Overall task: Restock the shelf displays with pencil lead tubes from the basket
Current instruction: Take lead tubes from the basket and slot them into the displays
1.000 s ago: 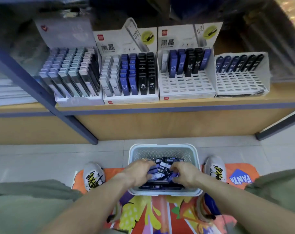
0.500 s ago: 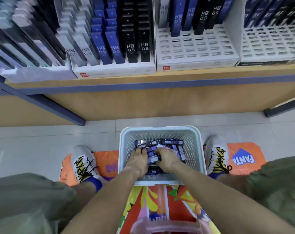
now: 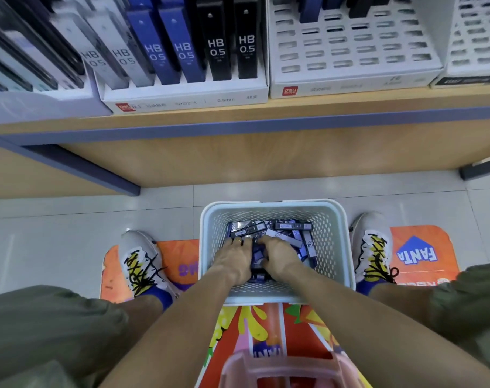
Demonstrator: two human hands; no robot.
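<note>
Pink rim (image 3: 277, 365): a blurred pink plastic edge sat closest to the camera, well behind both grips, over the bright printed mat (image 3: 302, 326).
Legs: olive shorts (image 3: 42, 326) flanked the forearms; white shoes with yellow and black marks stood on the mat, the left shoe (image 3: 141, 261) out to the left of the grips and the right shoe (image 3: 374, 247) out to the right.
Basket (image 3: 340, 247): a pale perforated basket stood on the floor between the shoes, with both grips inside it.
Left grip (image 3: 234, 260): the left hand lay knuckles up on the heap, fingers bent down into the tubes; a ring showed on one finger. Whether it actually held a tube, I could not tell.
Right grip (image 3: 278, 257): the right hand sat just beside the left, nearly touching it, fingers curled down among the tubes; what it held, if anything, was hidden.
Pencil lead tubes (image 3: 292, 226): dark blue and black tubes lay jumbled in the basket, under the grips and just beyond the fingertips, toward the far wall.
Shelf (image 3: 238, 155): a wooden shelf with a blue front strip ran across well beyond the grips.
Full display (image 3: 187, 99): up and to the left of the grips, a white box held upright grey, blue and black tubes marked HB 0.5.
Part-empty display (image 3: 350, 85): straight beyond the grips and slightly right, a white slotted tray showed many open slots, with a few dark tubes at its far end.
Far-right display (image 3: 473, 51): another slotted white tray sat at the frame's edge.
</note>
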